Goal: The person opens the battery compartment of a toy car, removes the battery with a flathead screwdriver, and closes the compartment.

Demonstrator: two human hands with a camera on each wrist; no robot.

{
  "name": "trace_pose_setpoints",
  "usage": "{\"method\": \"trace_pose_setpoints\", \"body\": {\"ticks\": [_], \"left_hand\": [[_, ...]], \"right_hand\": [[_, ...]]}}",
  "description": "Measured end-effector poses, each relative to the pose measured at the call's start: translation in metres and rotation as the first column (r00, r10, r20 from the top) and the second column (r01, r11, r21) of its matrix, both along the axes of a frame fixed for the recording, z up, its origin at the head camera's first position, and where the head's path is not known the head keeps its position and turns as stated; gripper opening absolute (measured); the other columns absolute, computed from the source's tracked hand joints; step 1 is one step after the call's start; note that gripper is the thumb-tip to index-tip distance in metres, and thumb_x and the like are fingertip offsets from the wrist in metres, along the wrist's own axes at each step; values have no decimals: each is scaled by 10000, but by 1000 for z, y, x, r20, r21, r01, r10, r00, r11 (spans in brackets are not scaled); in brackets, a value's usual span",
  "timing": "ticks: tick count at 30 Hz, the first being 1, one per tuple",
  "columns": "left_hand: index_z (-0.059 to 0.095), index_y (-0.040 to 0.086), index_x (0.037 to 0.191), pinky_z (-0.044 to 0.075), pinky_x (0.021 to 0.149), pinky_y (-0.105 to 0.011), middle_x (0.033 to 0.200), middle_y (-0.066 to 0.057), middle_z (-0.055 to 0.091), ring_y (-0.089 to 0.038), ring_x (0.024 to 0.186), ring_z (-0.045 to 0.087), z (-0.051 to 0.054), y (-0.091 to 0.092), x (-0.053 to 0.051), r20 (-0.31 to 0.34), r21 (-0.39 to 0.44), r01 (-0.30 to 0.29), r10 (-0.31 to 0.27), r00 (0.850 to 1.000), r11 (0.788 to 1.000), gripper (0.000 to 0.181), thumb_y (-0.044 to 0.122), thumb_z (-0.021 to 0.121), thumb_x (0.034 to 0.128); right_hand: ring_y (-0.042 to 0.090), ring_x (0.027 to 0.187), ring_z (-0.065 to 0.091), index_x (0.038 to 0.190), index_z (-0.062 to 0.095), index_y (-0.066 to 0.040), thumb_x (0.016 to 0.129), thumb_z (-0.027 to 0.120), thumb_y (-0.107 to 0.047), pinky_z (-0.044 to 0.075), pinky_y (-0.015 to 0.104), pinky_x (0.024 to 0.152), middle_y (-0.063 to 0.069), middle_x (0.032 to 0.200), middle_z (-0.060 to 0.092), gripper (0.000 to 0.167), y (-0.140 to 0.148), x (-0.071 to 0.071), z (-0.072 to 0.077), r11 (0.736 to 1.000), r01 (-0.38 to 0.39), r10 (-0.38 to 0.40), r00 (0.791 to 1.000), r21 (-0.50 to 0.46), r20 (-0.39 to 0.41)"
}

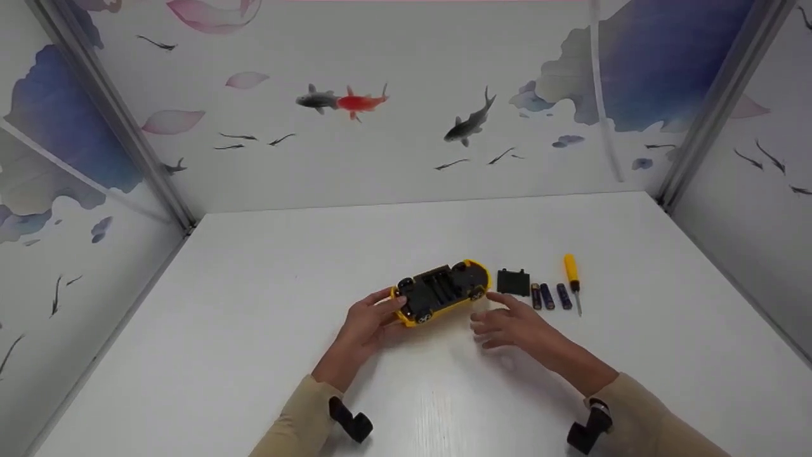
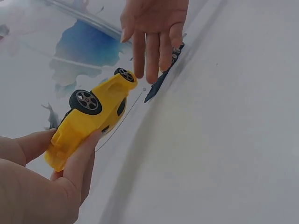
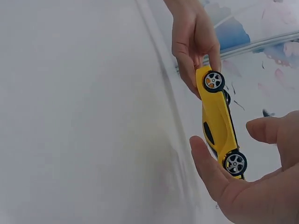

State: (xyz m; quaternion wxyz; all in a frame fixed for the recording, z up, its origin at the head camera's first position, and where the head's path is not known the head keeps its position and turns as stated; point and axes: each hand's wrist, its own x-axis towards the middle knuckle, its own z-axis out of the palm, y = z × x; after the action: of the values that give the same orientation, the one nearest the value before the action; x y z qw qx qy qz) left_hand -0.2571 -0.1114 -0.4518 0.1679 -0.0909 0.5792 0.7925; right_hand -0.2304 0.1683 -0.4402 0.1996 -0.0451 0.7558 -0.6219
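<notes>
A yellow toy car [image 1: 442, 292] is held upside down above the white table, its black underside with an open battery compartment facing up. My left hand [image 1: 368, 320] grips one end of it between thumb and fingers; the left wrist view shows this hand [image 2: 51, 177] pinching the yellow body [image 2: 88, 121]. Close to the car's other end is my right hand [image 1: 510, 324], fingers extended and holding nothing. In the right wrist view the thumb and fingers of that hand [image 3: 261, 186] are spread near a wheel [image 3: 235, 164]; whether they touch the car I cannot tell.
A black battery cover [image 1: 513, 282] lies right of the car. Beside it are three batteries [image 1: 547, 296] and a screwdriver [image 1: 573, 279] with a yellow handle. Printed walls [image 1: 406, 158] enclose the white table [image 1: 254, 266] at the back and both sides.
</notes>
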Motion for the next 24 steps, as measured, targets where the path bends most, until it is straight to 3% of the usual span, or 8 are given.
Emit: {"method": "trace_pose_setpoints", "body": {"ticks": [5,11,17,24], "left_hand": [[358,19,1514,578,965,-367,1510,-259,438,-258,1184,622,2,2,4,-15,66,53,-52,999,996,644,69,665,950],[350,45,1530,580,964,-381,1505,-250,446,-250,1144,645,2,7,7,-55,39,118,-116,992,992,687,80,691,935],[360,36,1527,581,959,-417,1467,-262,484,-279,1110,680,2,11,12,-94,22,152,-149,984,988,691,39,692,922],[372,34,1521,580,959,-434,1414,-255,531,-293,1110,688,1,15,15,-114,-22,174,-175,978,985,703,22,706,903]], "right_hand": [[346,1322,568,1619,9,-171,1010,587,-336,535,429,1038,240,1549,423,855,-5,-4,1,996,-4,5,1000,-87,6],[359,1367,523,1611,-64,-313,1004,601,-315,510,451,1071,230,1578,380,900,-13,-12,4,981,36,-30,999,-192,31],[378,1376,509,1602,-48,-381,1004,612,-284,525,467,1047,209,1569,397,896,-22,-19,6,961,83,-79,997,-265,27],[347,1250,614,1611,10,-358,982,640,-182,565,472,982,237,1518,445,908,-29,-22,5,950,162,-165,986,-267,13]]}}
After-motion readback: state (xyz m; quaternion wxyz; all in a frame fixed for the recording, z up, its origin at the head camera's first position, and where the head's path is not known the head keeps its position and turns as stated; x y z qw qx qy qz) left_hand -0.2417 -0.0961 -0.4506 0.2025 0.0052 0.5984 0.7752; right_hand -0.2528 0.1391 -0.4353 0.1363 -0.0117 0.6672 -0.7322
